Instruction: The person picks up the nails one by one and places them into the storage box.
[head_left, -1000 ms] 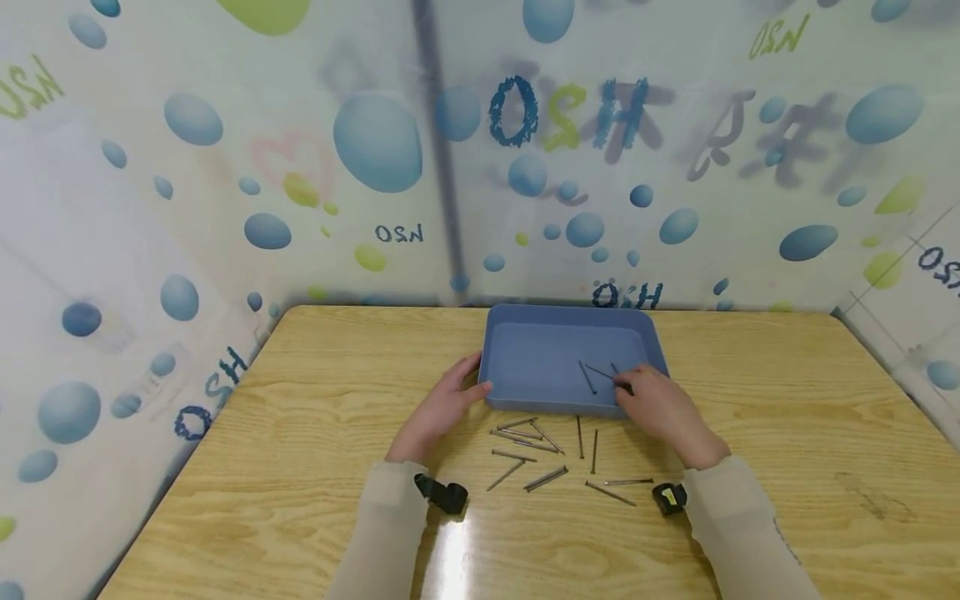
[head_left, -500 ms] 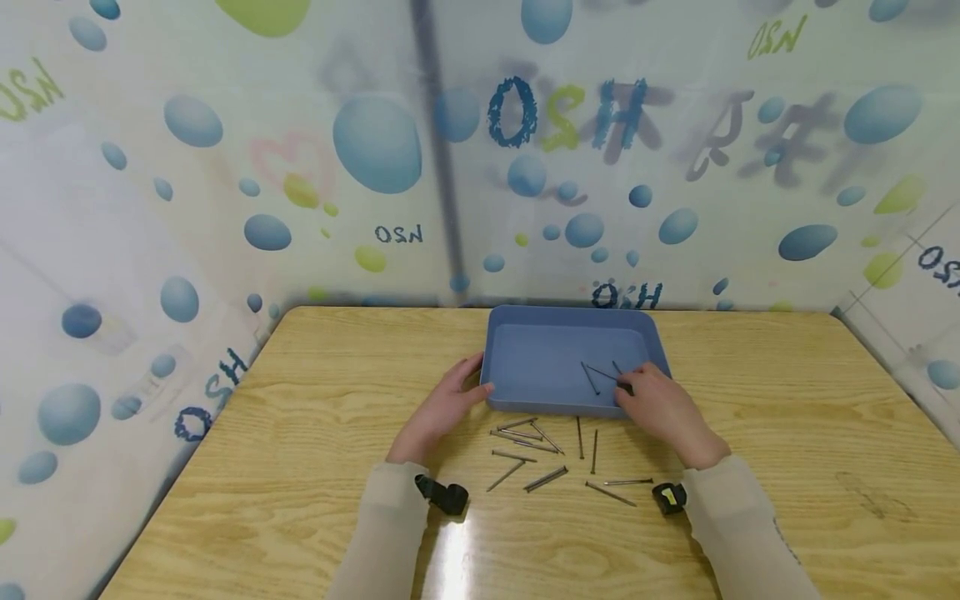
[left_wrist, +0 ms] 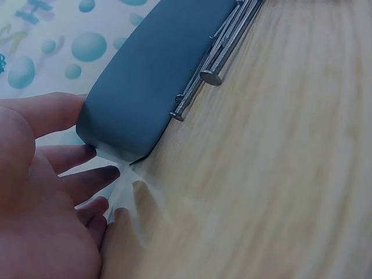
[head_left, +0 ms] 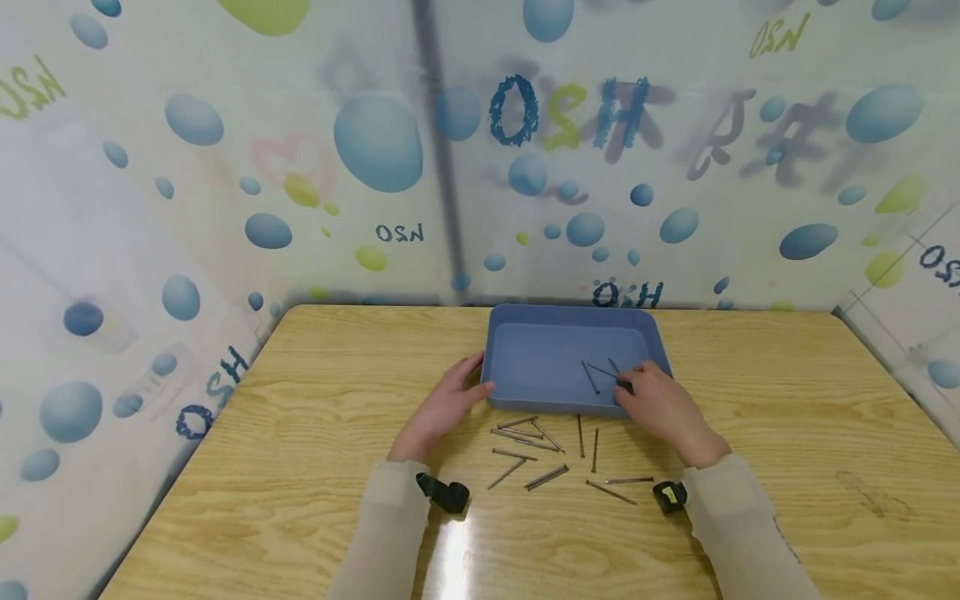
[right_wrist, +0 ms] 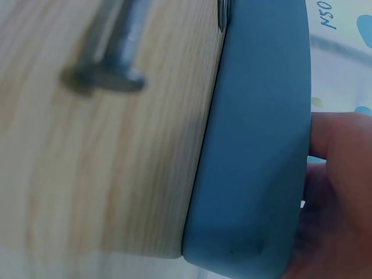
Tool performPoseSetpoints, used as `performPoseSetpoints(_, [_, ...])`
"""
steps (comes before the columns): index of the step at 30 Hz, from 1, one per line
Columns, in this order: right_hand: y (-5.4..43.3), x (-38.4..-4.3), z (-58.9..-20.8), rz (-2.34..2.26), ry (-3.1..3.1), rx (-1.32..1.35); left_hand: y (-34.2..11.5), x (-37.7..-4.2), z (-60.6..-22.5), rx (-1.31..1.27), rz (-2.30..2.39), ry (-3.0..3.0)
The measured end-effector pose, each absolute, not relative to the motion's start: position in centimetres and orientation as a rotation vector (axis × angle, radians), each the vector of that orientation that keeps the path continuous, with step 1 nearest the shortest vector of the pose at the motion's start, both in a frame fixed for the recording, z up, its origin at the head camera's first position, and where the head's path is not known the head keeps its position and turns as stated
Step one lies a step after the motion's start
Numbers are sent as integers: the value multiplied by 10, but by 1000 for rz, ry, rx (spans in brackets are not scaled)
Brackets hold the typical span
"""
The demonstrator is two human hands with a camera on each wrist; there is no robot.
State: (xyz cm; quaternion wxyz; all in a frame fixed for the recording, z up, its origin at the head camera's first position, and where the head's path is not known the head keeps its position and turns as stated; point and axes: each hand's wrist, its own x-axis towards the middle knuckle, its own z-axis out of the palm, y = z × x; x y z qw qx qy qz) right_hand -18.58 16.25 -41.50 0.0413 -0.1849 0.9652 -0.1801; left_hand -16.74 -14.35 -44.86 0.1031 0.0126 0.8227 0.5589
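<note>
My left hand (head_left: 444,406) is at the left end of a shallow blue tray (head_left: 555,310), thumb by the rim at the front corner. In the left wrist view its extended fingers (left_wrist: 87,180) touch or nearly touch the tray's outer end. My right hand (head_left: 660,408) reaches over the front right rim and pinches a nail (head_left: 613,365) inside the tray; its tip shows past the fingers. Two more nails lie by it, one of them a nearly upright nail (head_left: 590,377). The tray wall hides the right fingertips in the right wrist view.
Several loose nails lie on the wooden table (head_left: 300,500) before the tray, including a pair of nails (head_left: 547,477) side by side and a nail (head_left: 611,492) nearer the right wrist. A patterned curtain (head_left: 300,125) hangs behind the table.
The nail tip at my right fingers has swung slightly to the left. Both hands and the tray stay almost in place.
</note>
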Motion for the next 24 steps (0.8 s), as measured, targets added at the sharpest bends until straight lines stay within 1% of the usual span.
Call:
performPoseSetpoints(10, [162, -187, -415, -624, 2917, -545, -141, -167, -446, 2, 1690, 2407])
performPoseSetpoints(16, [161, -186, -414, -660, 2923, -565, -139, -165, -440, 50, 1679, 2425])
performPoseSetpoints(24, [161, -186, -415, -702, 2906, -608, -142, -169, -443, 87, 1736, 2339])
